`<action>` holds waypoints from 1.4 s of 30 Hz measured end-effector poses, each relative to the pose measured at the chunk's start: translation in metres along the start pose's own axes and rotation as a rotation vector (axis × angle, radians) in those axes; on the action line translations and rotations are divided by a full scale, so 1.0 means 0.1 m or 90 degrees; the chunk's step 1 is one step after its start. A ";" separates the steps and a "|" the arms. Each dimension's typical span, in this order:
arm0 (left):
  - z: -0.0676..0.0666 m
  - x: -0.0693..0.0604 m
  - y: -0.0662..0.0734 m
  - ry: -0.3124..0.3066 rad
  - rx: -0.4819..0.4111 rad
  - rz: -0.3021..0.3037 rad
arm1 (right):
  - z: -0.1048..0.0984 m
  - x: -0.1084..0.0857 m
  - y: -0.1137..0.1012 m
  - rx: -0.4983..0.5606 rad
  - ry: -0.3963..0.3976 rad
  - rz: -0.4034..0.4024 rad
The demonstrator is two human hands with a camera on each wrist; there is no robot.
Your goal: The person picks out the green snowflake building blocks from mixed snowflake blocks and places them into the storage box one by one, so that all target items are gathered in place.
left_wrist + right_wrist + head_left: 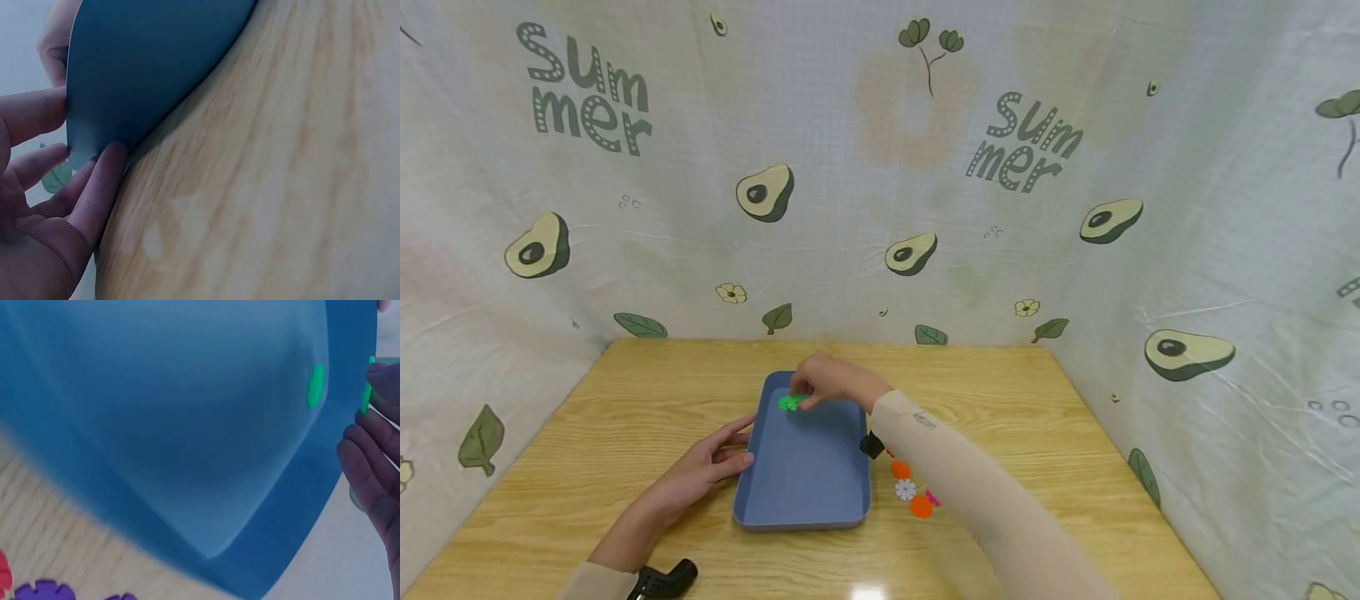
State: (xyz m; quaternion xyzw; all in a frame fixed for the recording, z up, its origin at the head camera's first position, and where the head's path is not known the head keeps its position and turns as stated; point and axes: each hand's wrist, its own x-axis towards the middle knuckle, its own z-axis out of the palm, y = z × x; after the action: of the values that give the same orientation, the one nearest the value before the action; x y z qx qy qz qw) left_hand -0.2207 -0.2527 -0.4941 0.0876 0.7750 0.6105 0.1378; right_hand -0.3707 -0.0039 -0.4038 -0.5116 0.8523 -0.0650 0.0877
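Observation:
A blue-grey rectangular tray [808, 475] lies on the wooden table. Over its far left part, my right hand [831, 379] pinches a small green plastic disc [367, 387] between thumb and fingers, seen edge-on in the right wrist view. Another green piece [315, 386] shows at the tray's far end; the head view has green [787, 403] just beside my fingertips, where the two are hard to separate. My left hand [703, 467] rests against the tray's left side, its loosely spread fingertips [112, 159] touching the outer wall.
Right of the tray, partly hidden by my right forearm, lie several small notched discs: orange [921, 506], white [905, 489] and pink [932, 497]. Purple [44, 592] and red [3, 572] ones show in the right wrist view. A printed cloth [850, 275] hangs behind the table.

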 end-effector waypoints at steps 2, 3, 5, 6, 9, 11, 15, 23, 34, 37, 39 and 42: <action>0.00 0.00 0.00 0.000 -0.004 0.000 | 0.03 0.04 -0.02 0.009 0.001 0.001; 0.01 0.00 0.00 0.001 -0.005 0.000 | 0.04 0.05 -0.02 0.013 0.002 0.002; 0.01 -0.01 0.00 0.002 -0.008 -0.001 | 0.06 0.08 -0.03 0.023 0.003 0.006; 0.01 -0.01 0.00 0.001 -0.010 -0.002 | 0.07 0.10 -0.04 0.024 0.001 0.009; 0.01 -0.01 0.00 0.001 -0.010 -0.004 | 0.09 0.13 -0.05 0.035 0.002 0.017; 0.01 -0.01 0.00 0.001 -0.011 -0.005 | 0.12 0.14 -0.07 0.047 0.003 0.021; 0.01 -0.01 -0.01 -0.001 -0.011 -0.008 | 0.20 0.14 -0.08 0.077 0.000 0.034; 0.01 0.00 -0.01 -0.021 -0.012 0.014 | 0.32 0.14 -0.07 0.080 -0.019 0.049; -0.01 -0.01 0.01 -0.021 -0.012 0.017 | 0.37 0.17 -0.09 0.050 -0.025 0.051; -0.01 -0.02 0.01 -0.021 -0.009 0.018 | 0.38 0.18 -0.09 0.046 -0.022 0.048; -0.01 -0.02 0.01 -0.022 -0.009 0.020 | 0.38 0.18 -0.09 0.041 -0.021 0.041; -0.01 -0.01 0.00 -0.024 -0.008 0.021 | 0.39 0.19 -0.08 0.037 -0.018 0.032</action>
State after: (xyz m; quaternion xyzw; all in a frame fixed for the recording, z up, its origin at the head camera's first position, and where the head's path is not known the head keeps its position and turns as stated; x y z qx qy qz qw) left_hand -0.2200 -0.2544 -0.4934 0.1109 0.7667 0.6161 0.1424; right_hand -0.3639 -0.0253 -0.4414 -0.4882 0.8613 -0.0800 0.1164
